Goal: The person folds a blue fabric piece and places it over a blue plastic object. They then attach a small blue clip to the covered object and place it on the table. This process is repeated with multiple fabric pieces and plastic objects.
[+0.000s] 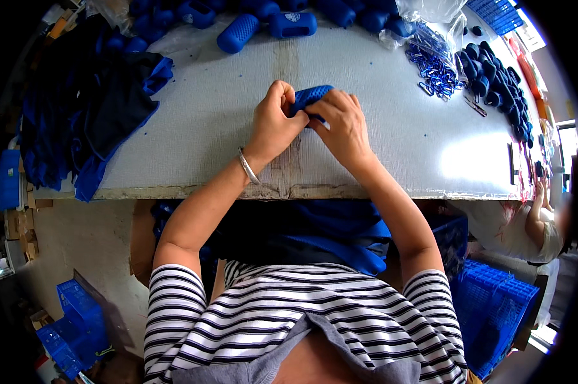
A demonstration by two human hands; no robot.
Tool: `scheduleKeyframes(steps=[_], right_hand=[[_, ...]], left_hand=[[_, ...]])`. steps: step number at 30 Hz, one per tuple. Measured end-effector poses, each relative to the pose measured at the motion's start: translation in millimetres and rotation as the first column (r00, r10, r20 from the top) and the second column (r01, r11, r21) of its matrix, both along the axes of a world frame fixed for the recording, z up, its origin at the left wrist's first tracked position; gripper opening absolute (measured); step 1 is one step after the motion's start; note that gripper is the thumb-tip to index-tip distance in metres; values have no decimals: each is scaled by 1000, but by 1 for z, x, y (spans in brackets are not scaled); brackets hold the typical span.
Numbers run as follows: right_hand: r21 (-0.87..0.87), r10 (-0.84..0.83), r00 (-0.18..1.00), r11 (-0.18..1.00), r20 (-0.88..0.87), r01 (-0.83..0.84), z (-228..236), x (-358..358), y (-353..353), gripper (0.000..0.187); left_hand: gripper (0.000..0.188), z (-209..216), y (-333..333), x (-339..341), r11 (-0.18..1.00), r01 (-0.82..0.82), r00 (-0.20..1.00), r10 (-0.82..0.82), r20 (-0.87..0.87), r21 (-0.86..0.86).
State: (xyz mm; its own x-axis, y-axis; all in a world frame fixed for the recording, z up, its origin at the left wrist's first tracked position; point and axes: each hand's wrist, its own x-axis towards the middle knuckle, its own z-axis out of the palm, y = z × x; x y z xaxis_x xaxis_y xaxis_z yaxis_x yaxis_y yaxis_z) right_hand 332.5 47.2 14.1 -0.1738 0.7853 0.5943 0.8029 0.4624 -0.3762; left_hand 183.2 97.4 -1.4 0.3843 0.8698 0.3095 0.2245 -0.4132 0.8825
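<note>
Between my hands, over the middle of the table, is a blue case (312, 95) with a dimpled surface, its lower part hidden by my fingers. My left hand (271, 121) pinches its left end, thumb and bent fingers closed together. Over its right side curl the fingers of my right hand (344, 123), with the thumb underneath near my left thumb. Beyond them lie similar blue cases, one dimpled (237, 34) and one with an oblong opening (292, 25).
Black-and-blue fabric pieces (119, 105) are heaped on the table (199, 128) at left. Blue carabiner clips (435, 70), dark round-ended pieces (493, 73) and a small snipping tool (475, 107) lie at right. Blue crates (493, 307) stand below; another person's arm (537, 217) shows at far right.
</note>
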Motion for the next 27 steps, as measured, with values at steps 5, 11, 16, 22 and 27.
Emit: scheduleKeyframes(steps=[5, 11, 16, 22, 27], right_hand=[[-43, -211, 937, 977, -278, 207, 6, 16, 7, 28], [-440, -66, 808, 863, -585, -247, 10, 55, -3, 27], [-159, -514, 858, 845, 20, 510, 11, 220, 8, 19], [-171, -474, 864, 849, 168, 499, -4, 250, 31, 14], [-220, -331, 940, 926, -81, 307, 14, 188, 22, 14]], left_hand=[[29, 18, 22, -3, 994, 28, 974, -3, -225, 110], [54, 38, 28, -21, 882, 239, 831, 30, -555, 406], [58, 39, 8, -32, 860, 409, 757, -134, -639, 304], [64, 48, 4, -18, 863, 390, 737, -83, -671, 322], [70, 31, 12, -15, 875, 277, 785, 32, -619, 397]])
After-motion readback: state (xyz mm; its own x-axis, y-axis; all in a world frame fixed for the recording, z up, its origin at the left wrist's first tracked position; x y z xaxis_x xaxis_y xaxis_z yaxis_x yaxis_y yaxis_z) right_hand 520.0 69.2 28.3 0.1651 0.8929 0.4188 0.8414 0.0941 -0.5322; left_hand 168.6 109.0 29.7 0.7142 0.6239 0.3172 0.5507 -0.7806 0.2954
